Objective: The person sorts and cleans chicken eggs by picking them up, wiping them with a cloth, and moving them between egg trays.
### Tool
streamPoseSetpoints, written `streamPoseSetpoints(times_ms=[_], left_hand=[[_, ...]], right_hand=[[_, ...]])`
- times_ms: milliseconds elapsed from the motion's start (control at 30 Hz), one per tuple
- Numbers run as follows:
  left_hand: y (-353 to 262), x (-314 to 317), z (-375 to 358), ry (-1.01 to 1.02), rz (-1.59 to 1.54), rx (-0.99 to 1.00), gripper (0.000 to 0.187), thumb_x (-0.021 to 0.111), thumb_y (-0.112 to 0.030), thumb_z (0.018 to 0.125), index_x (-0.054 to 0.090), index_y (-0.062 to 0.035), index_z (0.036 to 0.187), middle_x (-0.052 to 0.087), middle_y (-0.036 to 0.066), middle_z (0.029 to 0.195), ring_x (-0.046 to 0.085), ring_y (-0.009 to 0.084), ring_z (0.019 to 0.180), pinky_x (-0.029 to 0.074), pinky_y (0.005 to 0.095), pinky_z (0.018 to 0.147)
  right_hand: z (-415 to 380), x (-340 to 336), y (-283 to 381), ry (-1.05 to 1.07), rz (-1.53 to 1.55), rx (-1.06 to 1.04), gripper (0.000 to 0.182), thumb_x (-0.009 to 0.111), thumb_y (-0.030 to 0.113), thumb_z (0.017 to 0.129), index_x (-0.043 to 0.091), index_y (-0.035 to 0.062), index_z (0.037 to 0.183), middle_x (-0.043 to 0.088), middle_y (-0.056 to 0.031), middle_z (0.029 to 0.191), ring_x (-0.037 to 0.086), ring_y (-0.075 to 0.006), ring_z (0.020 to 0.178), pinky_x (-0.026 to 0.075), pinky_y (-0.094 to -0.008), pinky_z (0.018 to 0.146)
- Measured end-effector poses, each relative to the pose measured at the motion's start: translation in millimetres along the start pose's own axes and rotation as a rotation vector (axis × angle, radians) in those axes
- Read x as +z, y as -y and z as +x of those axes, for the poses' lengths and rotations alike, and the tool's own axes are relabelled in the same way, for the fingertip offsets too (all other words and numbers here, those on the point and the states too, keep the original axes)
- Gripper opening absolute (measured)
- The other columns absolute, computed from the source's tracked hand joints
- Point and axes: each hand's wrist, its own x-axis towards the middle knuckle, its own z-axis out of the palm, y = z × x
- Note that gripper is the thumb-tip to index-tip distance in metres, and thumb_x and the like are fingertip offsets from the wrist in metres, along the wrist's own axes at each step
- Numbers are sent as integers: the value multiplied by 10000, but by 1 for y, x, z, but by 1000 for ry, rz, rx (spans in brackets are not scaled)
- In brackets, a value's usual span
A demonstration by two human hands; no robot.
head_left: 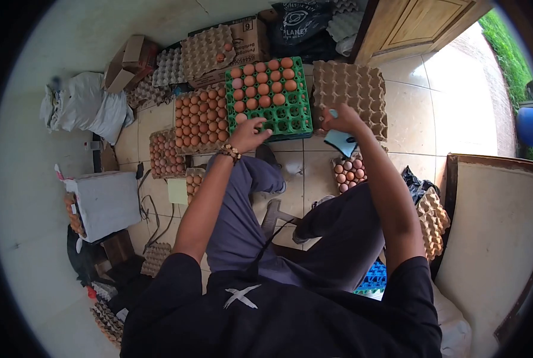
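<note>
My left hand (250,137) is over the near left corner of a green plastic egg tray (305,113), fingers apart and nothing visible between them. A brown egg (241,118) sits in the tray just beyond its fingers. Brown eggs fill the tray's far rows and left side, while several cups at the near right hold none. My right hand (345,121) grips a light blue cloth (340,142) that hangs below the fingers. It is at the near left part of a bare brown cardboard egg tray (353,89), right of the green one.
Left of the green tray stand cardboard trays full of eggs (201,119). Another egg-filled tray (350,172) lies by my right knee. Cartons (242,39) and black bags line the back wall. A white box (108,203) stands left; a wooden door (421,27) opens outside.
</note>
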Motion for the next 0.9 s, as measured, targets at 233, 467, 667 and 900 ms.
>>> streamPoseSetpoints(times_ms=[233,467,667,900], left_hand=[[82,-46,28,-175,267,-213,534,678,-356,849,578,-76,1293,637,173,1217,630,303,1107,520,443,914],[94,-11,42,-386,210,-312,537,737,-362,774,587,-76,1204,659,185,1135,648,335,1032,540,462,836],[97,-4,54,-378,327,-206,511,764,-375,755,590,-93,1145,670,134,909,679,260,808,541,407,680],[94,-4,57,-380,326,-275,477,779,-301,755,634,-61,1140,693,153,855,698,269,792,562,404,699]], right_hand=[[29,15,-101,-321,150,532,505,649,328,730,652,84,1172,661,-216,1146,613,-378,1115,490,-431,941],[40,25,-100,-428,-84,310,447,667,232,723,600,117,1150,656,-174,1123,609,-361,1098,490,-469,906],[49,23,-95,-414,-200,298,407,683,271,802,608,120,1173,642,-165,1158,603,-348,1111,505,-451,903],[47,24,-89,-320,-226,317,371,704,287,815,654,92,1127,640,-154,1151,584,-324,1145,488,-431,950]])
